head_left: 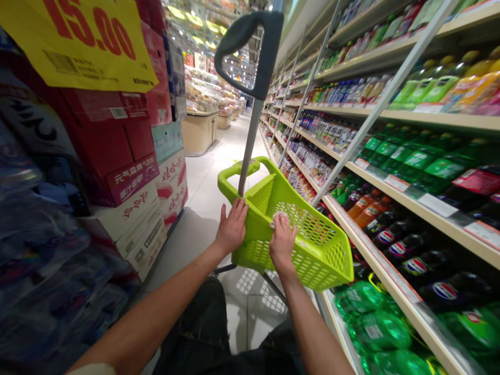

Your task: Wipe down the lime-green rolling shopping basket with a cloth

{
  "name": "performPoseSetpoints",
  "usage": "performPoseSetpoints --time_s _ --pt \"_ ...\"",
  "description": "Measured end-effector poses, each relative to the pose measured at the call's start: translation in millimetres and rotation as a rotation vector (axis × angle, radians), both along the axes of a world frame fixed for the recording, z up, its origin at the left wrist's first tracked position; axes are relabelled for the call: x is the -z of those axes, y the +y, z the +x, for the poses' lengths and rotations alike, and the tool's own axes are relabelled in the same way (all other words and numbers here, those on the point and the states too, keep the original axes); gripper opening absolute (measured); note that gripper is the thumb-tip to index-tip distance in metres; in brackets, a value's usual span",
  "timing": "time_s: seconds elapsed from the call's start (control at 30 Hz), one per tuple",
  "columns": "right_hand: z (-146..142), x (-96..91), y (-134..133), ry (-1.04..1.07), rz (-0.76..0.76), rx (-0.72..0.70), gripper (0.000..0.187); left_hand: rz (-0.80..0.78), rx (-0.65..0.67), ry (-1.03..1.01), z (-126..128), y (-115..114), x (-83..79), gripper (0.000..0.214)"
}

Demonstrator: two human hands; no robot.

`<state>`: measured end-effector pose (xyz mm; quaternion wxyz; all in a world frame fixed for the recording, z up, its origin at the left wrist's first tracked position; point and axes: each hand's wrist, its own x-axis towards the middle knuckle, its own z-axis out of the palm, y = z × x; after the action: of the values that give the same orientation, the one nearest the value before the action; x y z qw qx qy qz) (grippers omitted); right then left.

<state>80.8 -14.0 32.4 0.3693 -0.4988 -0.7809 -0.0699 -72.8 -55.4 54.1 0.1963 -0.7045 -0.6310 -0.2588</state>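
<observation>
Along a supermarket aisle, head view: green basket (258,225) with grey handle (269,57), over pale floor tiles (205,179), between stacked cartons (136,224) and bottle-laden shelves (437,119). Left hand (231,229): fingers outstretched, resting on basket beside handle shaft, not clasping. Right hand (282,242): fingers partly curled over pale cloth (277,214), at basket's rim.

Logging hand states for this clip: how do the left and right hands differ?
The left hand lies on the green basket beside the handle pole; the right hand is farther along its near side. The left hand's fingers are extended; the right hand's curl over a pale cloth. Both are bare.
</observation>
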Motion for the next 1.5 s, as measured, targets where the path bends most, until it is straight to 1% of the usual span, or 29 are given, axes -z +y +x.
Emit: performPoseSetpoints --time_s 0.1,0.17,0.27,0.37,0.4,0.5,0.57,0.63,0.73,0.8,0.87,0.93,1.0,1.03,1.13,1.2,1.23,1.33,1.4,1.43,1.5 --pt "0.1 0.0 1.5 -0.036 -0.005 -0.077 0.048 -0.045 0.052 0.05 16.1 10.5 -1.9 0.059" --pt "7.2 2.5 3.0 -0.049 -0.01 -0.09 0.049 -0.076 0.044 0.065 24.0 15.4 -2.3 0.059" --pt "35.0 11.0 2.1 -0.026 -0.028 0.012 0.049 -0.092 0.032 0.074 31.1 18.4 -1.5 0.058" --pt "58.8 18.7 -2.2 0.001 -0.042 0.125 0.045 -0.104 0.062 0.091 41.1 20.0 1.2 0.055" --pt "61.8 20.3 -3.7 -0.001 -0.042 0.129 0.045 -0.116 0.079 0.101 46.3 21.0 2.4 0.054" --pt "63.2 23.3 -6.0 -0.028 -0.027 0.086 0.045 -0.169 0.15 0.143 64.3 23.8 6.7 0.05" --pt "70.3 25.9 -5.8 -0.038 -0.024 0.088 0.047 -0.195 0.181 0.165 73.8 24.5 9.6 0.05" --pt "88.1 30.0 -5.7 -0.029 -0.027 0.137 0.048 -0.207 0.188 0.175 79.1 24.1 11.9 0.051" --pt "120.0 37.2 -7.5 0.011 -0.015 0.249 0.049 -0.216 0.185 0.177 83.9 22.7 14.3 0.054" --pt "131.7 40.9 -9.4 0.03 0.001 0.302 0.048 -0.224 0.197 0.175 90.3 22.1 15.6 0.054" --pt "134.4 43.7 -11.2 0.009 0.004 0.285 0.049 -0.24 0.234 0.178 100.4 21.8 17.8 0.053" --pt "136.9 45.8 -12.6 -0.04 -0.009 0.233 0.051 -0.258 0.278 0.181 111.2 21.6 21.2 0.052" --pt "147.7 47.9 -14.3 -0.061 -0.022 0.241 0.051 -0.262 0.302 0.182 119.0 21.3 25.8 0.052" --pt "156.7 49.1 -15.6 -0.05 -0.024 0.284 0.051 -0.258 0.308 0.185 121.1 21.3 28.3 0.053" --pt "185.2 53.4 -20.6 0.03 -0.021 0.474 0.048 -0.241 0.313 0.197 122.9 21.7 34.5 0.057" --pt "193.1 56.8 -23.1 0.058 -0.018 0.529 0.046 -0.246 0.303 0.192 123.5 21.9 36.6 0.058" --pt "192.4 58.5 -23.5 0.054 -0.018 0.515 0.046 -0.253 0.294 0.185 124.2 21.8 36.9 0.059" --pt "182.6 63.1 -21.0 0.008 -0.002 0.392 0.048 -0.277 0.27 0.177 126.9 20.9 36.2 0.062" --pt "182.8 65.5 -19.2 -0.015 0.006 0.334 0.05 -0.29 0.26 0.193 127.7 20.1 35.5 0.063" --pt "187.0 66.7 -19.1 -0.008 0.01 0.343 0.05 -0.295 0.254 0.205 127.7 19.7 35.3 0.064" --pt "200.0 69.1 -21.2 0.042 0.02 0.425 0.049 -0.303 0.245 0.234 127.4 19.3 35.5 0.064"
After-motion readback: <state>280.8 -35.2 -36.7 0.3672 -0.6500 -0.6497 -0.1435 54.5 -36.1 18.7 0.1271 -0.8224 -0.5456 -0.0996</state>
